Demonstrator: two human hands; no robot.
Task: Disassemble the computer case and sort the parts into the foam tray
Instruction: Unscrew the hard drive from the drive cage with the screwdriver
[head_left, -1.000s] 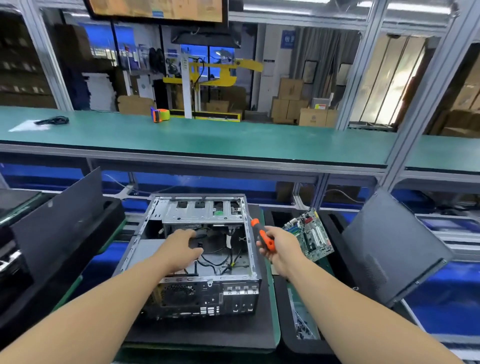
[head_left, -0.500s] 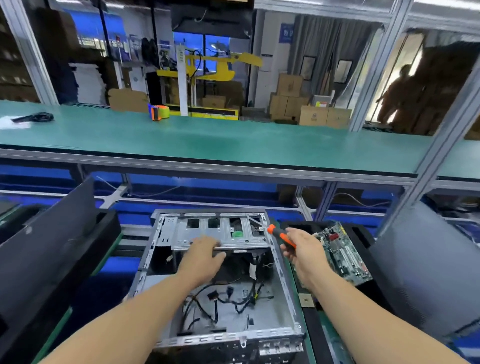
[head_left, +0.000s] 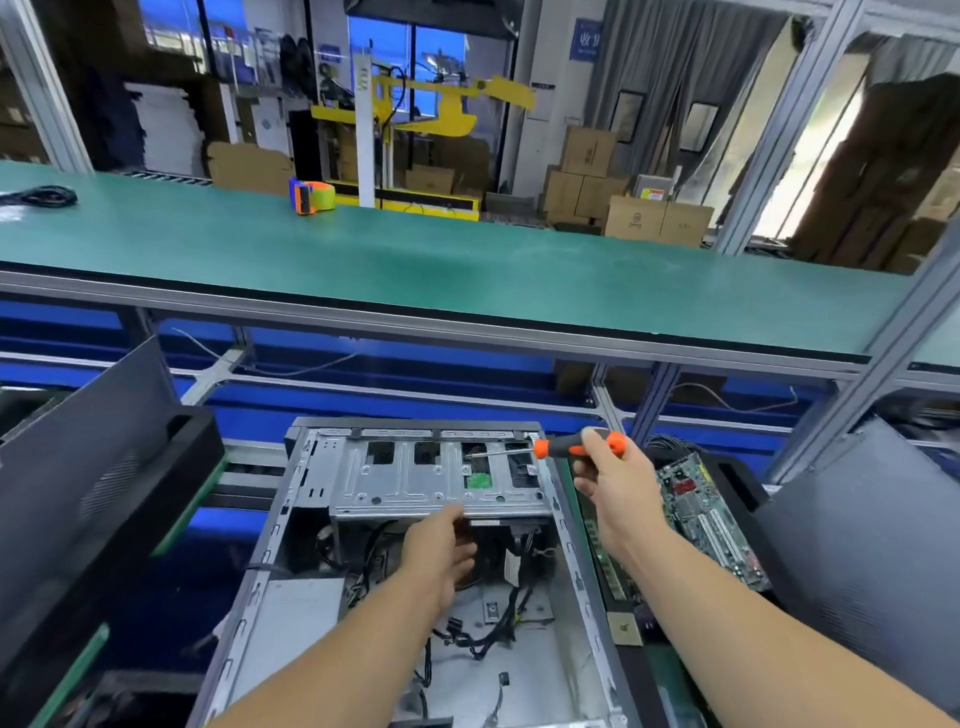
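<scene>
The open computer case (head_left: 306, 519) lies on its side in front of me, loose black cables (head_left: 483, 639) on its floor. A grey metal drive cage (head_left: 405, 483) spans its far end. My left hand (head_left: 441, 551) reaches under the cage's near edge, fingers curled up against it. My right hand (head_left: 608, 483) grips an orange-and-black screwdriver (head_left: 566, 448), whose shaft points left over the cage's right part. A green motherboard (head_left: 701, 509) lies in the black foam tray (head_left: 737, 478) to the right of the case.
A black side panel (head_left: 78, 467) leans at the left and a dark grey panel (head_left: 872, 540) at the right. A green shelf (head_left: 467, 270) runs across above the case, with a tape dispenser (head_left: 311, 196) and a coiled black cable (head_left: 47, 196) on it.
My view has moved closer to the case. My left hand dropped from the cage's top edge to beneath it. My right hand swung the screwdriver so its shaft now lies over the cage.
</scene>
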